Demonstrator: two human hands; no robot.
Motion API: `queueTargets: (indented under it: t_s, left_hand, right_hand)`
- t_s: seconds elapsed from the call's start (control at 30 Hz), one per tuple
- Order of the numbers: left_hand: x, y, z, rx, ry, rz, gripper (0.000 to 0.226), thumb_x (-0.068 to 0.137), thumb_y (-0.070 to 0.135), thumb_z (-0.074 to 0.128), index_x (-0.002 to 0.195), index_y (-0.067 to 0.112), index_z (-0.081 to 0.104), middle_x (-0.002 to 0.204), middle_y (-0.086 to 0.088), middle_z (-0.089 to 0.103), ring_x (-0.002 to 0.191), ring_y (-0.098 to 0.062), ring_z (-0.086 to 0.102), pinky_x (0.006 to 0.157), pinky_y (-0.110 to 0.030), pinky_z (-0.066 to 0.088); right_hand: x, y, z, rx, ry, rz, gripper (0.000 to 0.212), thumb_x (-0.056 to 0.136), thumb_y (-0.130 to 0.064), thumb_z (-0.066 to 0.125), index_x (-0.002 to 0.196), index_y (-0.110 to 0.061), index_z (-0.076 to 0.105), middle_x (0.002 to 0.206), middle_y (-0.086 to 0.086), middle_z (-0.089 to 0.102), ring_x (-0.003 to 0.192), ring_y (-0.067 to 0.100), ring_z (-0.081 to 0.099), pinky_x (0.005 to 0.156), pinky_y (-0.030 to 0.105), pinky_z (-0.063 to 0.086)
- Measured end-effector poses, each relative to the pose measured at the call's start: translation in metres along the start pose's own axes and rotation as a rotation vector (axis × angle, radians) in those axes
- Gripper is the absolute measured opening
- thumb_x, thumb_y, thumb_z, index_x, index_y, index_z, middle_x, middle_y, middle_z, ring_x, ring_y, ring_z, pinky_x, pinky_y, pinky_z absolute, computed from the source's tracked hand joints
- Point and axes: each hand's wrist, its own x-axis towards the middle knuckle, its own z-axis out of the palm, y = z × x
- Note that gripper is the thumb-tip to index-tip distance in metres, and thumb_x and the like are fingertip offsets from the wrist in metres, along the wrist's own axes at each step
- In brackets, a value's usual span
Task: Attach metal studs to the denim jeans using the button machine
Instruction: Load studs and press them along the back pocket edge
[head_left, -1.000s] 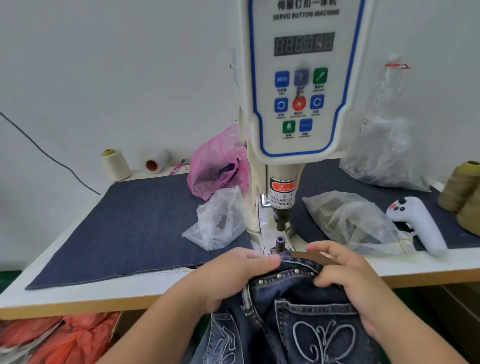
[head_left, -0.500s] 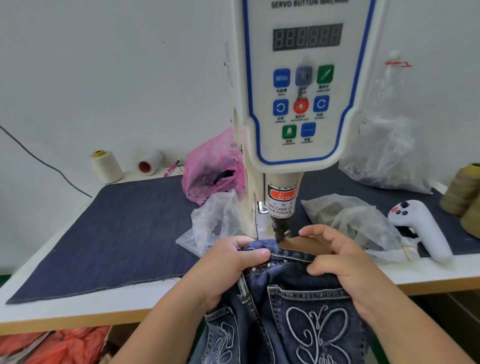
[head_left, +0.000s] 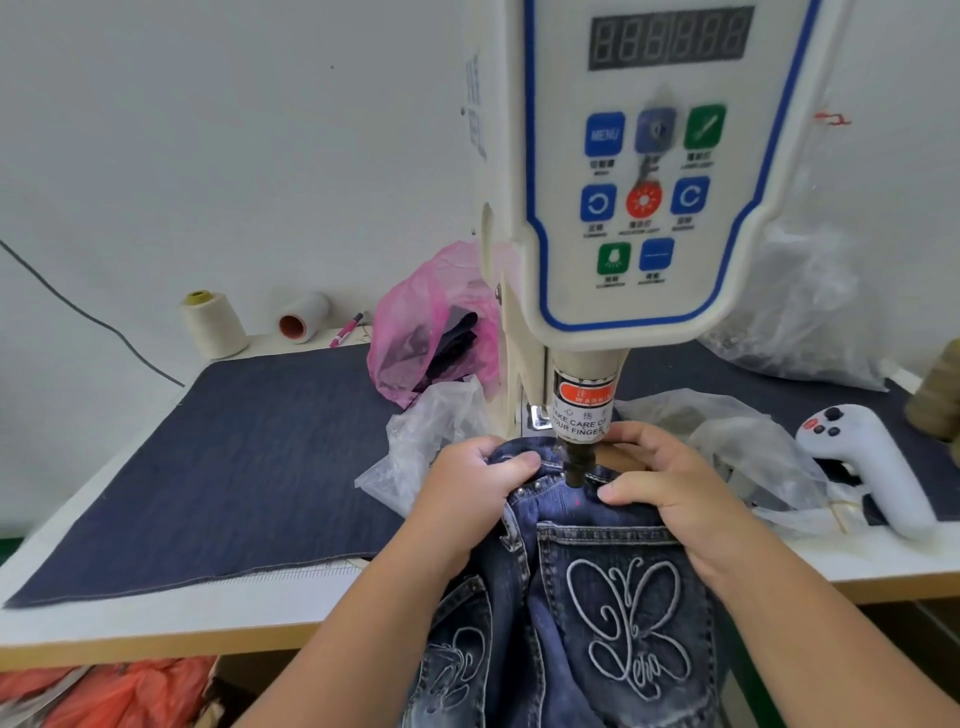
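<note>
Denim jeans (head_left: 597, 525): waistband under button machine (head_left: 639, 208) punch (head_left: 577, 465), desk edge. Left hand (head_left: 467, 493), right hand (head_left: 670, 488): each grip pinching waistband. Advice: hold taut, fingers off punch, align beside set studs (head_left: 543, 486).

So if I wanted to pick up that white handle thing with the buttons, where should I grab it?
Grab the white handheld controller around its long plain handle, the end nearest the table edge, coming from above. It lies flat with its buttons up at the far end, so your grip stays off them. The clear plastic bag crowds its left side, so reach from the right.
</note>
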Motion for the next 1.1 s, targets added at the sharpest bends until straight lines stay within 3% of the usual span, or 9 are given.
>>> queueTargets:
  t_s: [0.17, 0.27, 0.4, 0.5, 0.6, 0.77, 0.9, 1.0, 1.1]
  left_hand:
    - [0.011, 0.006, 0.006, 0.108, -0.041, 0.016, 0.035, 0.074, 0.044, 0.075, 0.098, 0.020, 0.074, 0.094, 0.000, 0.077, 0.093, -0.019, 0.073, 0.094, -0.042, 0.054]
    - [0.012, 0.002, 0.000, 0.051, -0.146, -0.015, 0.036, 0.070, 0.039, 0.082, 0.101, 0.023, 0.073, 0.094, 0.004, 0.078, 0.089, -0.014, 0.074, 0.083, -0.030, 0.057]
    - [0.008, -0.007, -0.008, -0.076, -0.247, -0.013, 0.043, 0.061, 0.033, 0.083, 0.101, 0.024, 0.072, 0.103, -0.009, 0.076, 0.099, -0.030, 0.072, 0.089, -0.039, 0.058]
    - [0.002, -0.012, -0.015, -0.098, -0.294, 0.023, 0.045, 0.064, 0.031, 0.083, 0.107, 0.031, 0.069, 0.104, 0.007, 0.076, 0.099, -0.013, 0.072, 0.076, -0.021, 0.057]
    - [0.000, -0.016, -0.012, -0.086, -0.256, 0.036, 0.044, 0.068, 0.025, 0.079, 0.110, 0.031, 0.066, 0.098, 0.014, 0.076, 0.090, -0.006, 0.073, 0.068, -0.016, 0.055]
    - [0.002, -0.019, 0.000, -0.046, -0.170, 0.053, 0.043, 0.065, 0.029, 0.078, 0.107, 0.028, 0.068, 0.106, 0.000, 0.075, 0.097, -0.022, 0.072, 0.088, -0.039, 0.058]
    - [0.000, -0.021, 0.003, -0.033, -0.119, 0.101, 0.030, 0.065, 0.032, 0.079, 0.093, 0.041, 0.070, 0.092, 0.014, 0.076, 0.084, -0.006, 0.072, 0.070, -0.017, 0.056]
    - [-0.003, -0.022, 0.008, -0.038, -0.054, 0.141, 0.027, 0.067, 0.029, 0.078, 0.089, 0.042, 0.070, 0.088, 0.017, 0.075, 0.078, -0.001, 0.071, 0.063, -0.010, 0.050]
    - [-0.005, -0.026, 0.012, 0.001, 0.029, 0.186, 0.021, 0.074, 0.022, 0.079, 0.090, 0.033, 0.069, 0.085, 0.023, 0.073, 0.076, 0.004, 0.069, 0.060, -0.007, 0.047]
  right_hand:
    - [0.013, -0.001, -0.010, -0.013, 0.074, -0.014, 0.046, 0.073, 0.019, 0.063, 0.105, -0.015, 0.068, 0.099, 0.007, 0.075, 0.087, 0.021, 0.070, 0.075, 0.030, 0.051]
    - [0.016, 0.006, -0.014, -0.073, 0.072, -0.032, 0.046, 0.075, 0.017, 0.065, 0.105, -0.017, 0.068, 0.094, 0.000, 0.076, 0.084, 0.016, 0.071, 0.071, 0.024, 0.050]
    - [0.016, 0.014, -0.019, -0.183, 0.075, -0.127, 0.051, 0.076, 0.018, 0.067, 0.106, -0.023, 0.065, 0.097, -0.007, 0.075, 0.087, 0.005, 0.070, 0.071, 0.009, 0.048]
    - [0.014, 0.020, -0.017, -0.327, 0.141, -0.232, 0.055, 0.077, 0.012, 0.071, 0.103, -0.036, 0.062, 0.102, -0.020, 0.071, 0.097, -0.001, 0.065, 0.084, 0.014, 0.044]
    - [0.012, 0.021, -0.012, -0.522, 0.227, -0.311, 0.056, 0.079, 0.002, 0.074, 0.098, -0.049, 0.058, 0.098, -0.036, 0.064, 0.096, -0.017, 0.056, 0.077, 0.001, 0.037]
    - [0.013, 0.024, -0.004, -0.703, 0.220, -0.414, 0.061, 0.083, 0.010, 0.060, 0.113, -0.043, 0.061, 0.115, -0.018, 0.060, 0.106, 0.001, 0.053, 0.090, 0.003, 0.031]
    - [0.006, 0.032, -0.004, -0.732, 0.166, -0.459, 0.065, 0.088, 0.015, 0.048, 0.125, -0.036, 0.064, 0.133, -0.018, 0.052, 0.120, -0.004, 0.046, 0.095, -0.006, 0.022]
    - [0.007, 0.033, -0.003, -0.721, 0.162, -0.451, 0.064, 0.089, 0.012, 0.047, 0.121, -0.043, 0.061, 0.128, -0.019, 0.054, 0.117, -0.003, 0.049, 0.091, -0.006, 0.025]
    - [0.008, 0.033, -0.001, -0.716, 0.184, -0.458, 0.062, 0.089, 0.011, 0.047, 0.119, -0.042, 0.062, 0.124, -0.020, 0.055, 0.113, -0.003, 0.050, 0.088, -0.005, 0.028]
